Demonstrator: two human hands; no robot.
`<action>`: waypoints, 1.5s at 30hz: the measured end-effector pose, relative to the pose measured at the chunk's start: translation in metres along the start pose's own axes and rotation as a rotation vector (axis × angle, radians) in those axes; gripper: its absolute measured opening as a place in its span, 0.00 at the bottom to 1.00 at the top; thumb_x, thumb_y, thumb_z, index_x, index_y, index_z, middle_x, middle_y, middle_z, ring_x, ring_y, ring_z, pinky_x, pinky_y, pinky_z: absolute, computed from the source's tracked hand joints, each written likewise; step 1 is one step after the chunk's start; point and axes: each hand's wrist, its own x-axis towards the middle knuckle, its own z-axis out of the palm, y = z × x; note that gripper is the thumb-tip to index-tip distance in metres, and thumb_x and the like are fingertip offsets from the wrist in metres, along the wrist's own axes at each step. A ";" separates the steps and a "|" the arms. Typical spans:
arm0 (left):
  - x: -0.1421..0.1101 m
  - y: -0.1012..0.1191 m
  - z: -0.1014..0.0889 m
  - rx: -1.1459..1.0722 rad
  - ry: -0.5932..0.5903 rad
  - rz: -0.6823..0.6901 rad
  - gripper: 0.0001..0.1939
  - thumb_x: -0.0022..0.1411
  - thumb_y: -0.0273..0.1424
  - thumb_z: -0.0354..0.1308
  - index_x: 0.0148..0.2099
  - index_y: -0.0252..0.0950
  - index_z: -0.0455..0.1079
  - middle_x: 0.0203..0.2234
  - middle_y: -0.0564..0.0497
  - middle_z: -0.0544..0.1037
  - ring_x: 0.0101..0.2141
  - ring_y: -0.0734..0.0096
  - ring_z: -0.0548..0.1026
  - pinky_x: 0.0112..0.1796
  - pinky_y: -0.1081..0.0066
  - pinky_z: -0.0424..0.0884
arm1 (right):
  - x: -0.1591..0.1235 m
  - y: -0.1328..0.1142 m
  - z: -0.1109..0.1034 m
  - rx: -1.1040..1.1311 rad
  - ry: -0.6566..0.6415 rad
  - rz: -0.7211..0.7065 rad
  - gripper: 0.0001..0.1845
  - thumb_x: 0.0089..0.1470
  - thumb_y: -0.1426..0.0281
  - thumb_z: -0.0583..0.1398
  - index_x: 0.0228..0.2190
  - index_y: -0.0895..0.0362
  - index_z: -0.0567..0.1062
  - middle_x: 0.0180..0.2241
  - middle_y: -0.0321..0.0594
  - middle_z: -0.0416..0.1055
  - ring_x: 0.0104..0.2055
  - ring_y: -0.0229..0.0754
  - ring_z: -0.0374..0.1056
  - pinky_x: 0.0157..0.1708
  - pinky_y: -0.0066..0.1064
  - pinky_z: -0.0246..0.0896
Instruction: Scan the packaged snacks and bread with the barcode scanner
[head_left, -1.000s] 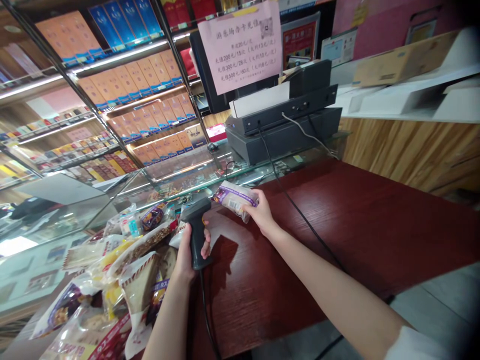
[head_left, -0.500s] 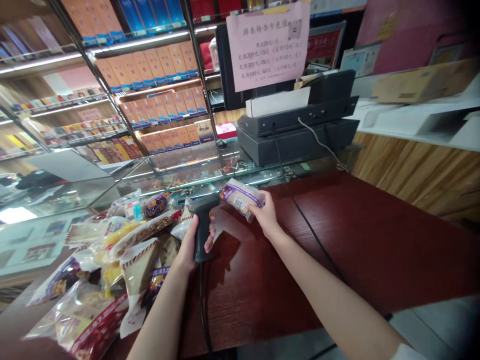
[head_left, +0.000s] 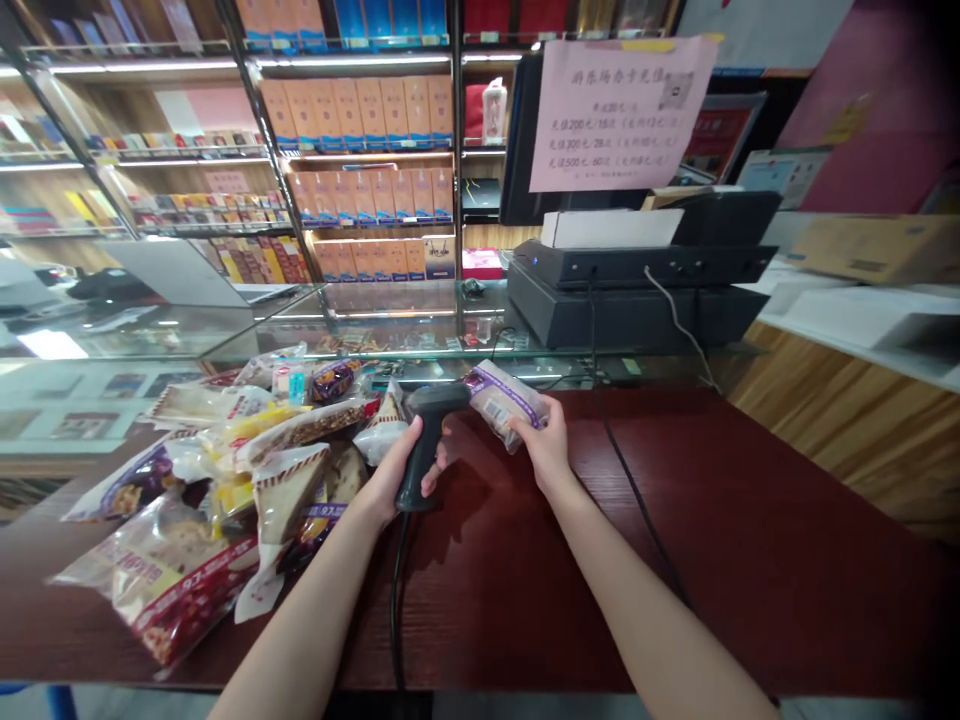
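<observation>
My left hand (head_left: 401, 472) is shut around the grip of a black corded handheld barcode scanner (head_left: 421, 448), its head tilted toward my right hand. My right hand (head_left: 549, 442) pinches a clear plastic packet of bread or cake (head_left: 504, 403) with a purple label. The scanner's head is just left of the packet, almost touching it. Left of my left hand, a heap of wrapped snack and bread packets (head_left: 225, 480) lies on the dark red wooden counter (head_left: 712, 500). The scanner's black cable (head_left: 395, 600) drops over the counter's front.
Behind the counter stand a glass display case (head_left: 405, 320), a black printer or register unit (head_left: 637, 295) with a thin cable, and a pink price notice (head_left: 622, 115). Shelves of orange and blue boxes (head_left: 367, 125) fill the back. A cardboard box (head_left: 877, 250) sits at right.
The view has swung level and the counter sits lower in the frame. The scanner's head has come closer to the packet, and both hands have shifted right.
</observation>
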 end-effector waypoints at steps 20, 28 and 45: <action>0.005 -0.007 -0.002 0.096 -0.017 -0.056 0.27 0.62 0.54 0.52 0.44 0.33 0.66 0.19 0.54 0.71 0.12 0.81 0.61 0.13 0.79 0.59 | 0.004 0.012 -0.002 -0.038 -0.065 -0.037 0.33 0.36 0.66 0.68 0.46 0.56 0.66 0.44 0.42 0.70 0.44 0.45 0.67 0.50 0.41 0.62; 0.004 -0.006 -0.002 0.049 -0.030 -0.043 0.24 0.61 0.52 0.55 0.43 0.34 0.66 0.18 0.57 0.68 0.12 0.81 0.59 0.13 0.80 0.57 | 0.003 0.007 -0.002 -0.115 -0.085 -0.067 0.28 0.37 0.70 0.63 0.44 0.56 0.67 0.38 0.39 0.70 0.38 0.43 0.67 0.43 0.37 0.64; 0.003 -0.003 -0.002 -0.090 -0.142 -0.107 0.22 0.64 0.50 0.53 0.41 0.34 0.66 0.19 0.57 0.67 0.12 0.83 0.57 0.14 0.80 0.55 | 0.008 0.012 -0.007 -0.241 -0.080 -0.100 0.32 0.38 0.65 0.64 0.48 0.56 0.65 0.45 0.45 0.69 0.47 0.49 0.68 0.51 0.44 0.62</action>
